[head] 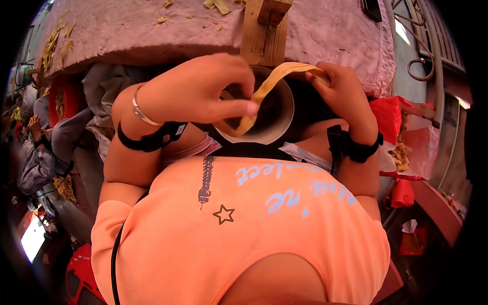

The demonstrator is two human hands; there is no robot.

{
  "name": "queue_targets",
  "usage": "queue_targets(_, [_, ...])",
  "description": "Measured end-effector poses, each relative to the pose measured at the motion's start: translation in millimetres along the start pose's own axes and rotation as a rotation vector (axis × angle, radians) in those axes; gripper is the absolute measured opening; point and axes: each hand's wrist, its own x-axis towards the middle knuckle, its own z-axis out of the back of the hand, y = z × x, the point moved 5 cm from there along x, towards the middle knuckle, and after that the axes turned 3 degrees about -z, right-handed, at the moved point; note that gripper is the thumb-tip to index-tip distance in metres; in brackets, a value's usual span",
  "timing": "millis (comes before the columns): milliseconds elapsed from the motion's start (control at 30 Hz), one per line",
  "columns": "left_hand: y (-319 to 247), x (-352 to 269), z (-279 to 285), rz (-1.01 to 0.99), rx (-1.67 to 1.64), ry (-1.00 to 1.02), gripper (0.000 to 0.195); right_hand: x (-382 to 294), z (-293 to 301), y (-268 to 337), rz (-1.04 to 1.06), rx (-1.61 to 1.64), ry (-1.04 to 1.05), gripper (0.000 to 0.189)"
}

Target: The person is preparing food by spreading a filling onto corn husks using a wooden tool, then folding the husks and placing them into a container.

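A long, flat, pale yellow pliable strip (pixel 280 73) arches over a white round container (pixel 286 114) in front of me. My right hand (pixel 335 82) pinches the strip near its upper right end. At the strip's lower part is my left hand (pixel 202 89), a metal bracelet on its wrist; the thumb touches the strip, the fingers are bent and slightly blurred, and whether they grip it is hidden. Beyond the container, a wooden board (pixel 263 47) with a wooden block (pixel 274 11) and a thin metal part juts over the table edge.
Loose yellow scraps (pixel 217 5) lie on the pink cloth-covered table (pixel 171 34). A dark device (pixel 371 9) is at its far right. Right of me is a red bag (pixel 385 114) holding yellow pieces. At left, another person's hand (pixel 34 126) is near a red container (pixel 57 99).
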Motion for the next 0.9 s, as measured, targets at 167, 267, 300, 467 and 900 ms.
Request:
queue_targets(167, [-5.1,31.9,-42.5,-0.096,-0.052,-0.305,0.051,-13.6,-17.8,38.7,0.215,0.223,0.067,0.019])
queue_targets(267, [6.9,34.6,-45.6,0.204,-0.257,-0.1,0.027,-14.0,-6.0,28.0,0.183,0.257,0.213,0.023])
queue_targets(300, [8.3,31.7,-34.8,0.246,-0.307,-0.085,0.023,-15.1,0.3,16.4,0.127,0.303,0.276,0.026])
queue_targets(467, [13.9,28.1,-17.3,0.129,-0.122,-0.062,0.03,-21.7,11.0,9.5,0.207,0.42,0.406,0.017])
queue_targets(900, [10.3,49.9,-41.3,0.193,-0.768,-0.168,0.024,-13.0,20.1,14.5,0.152,1.261,0.274,0.04])
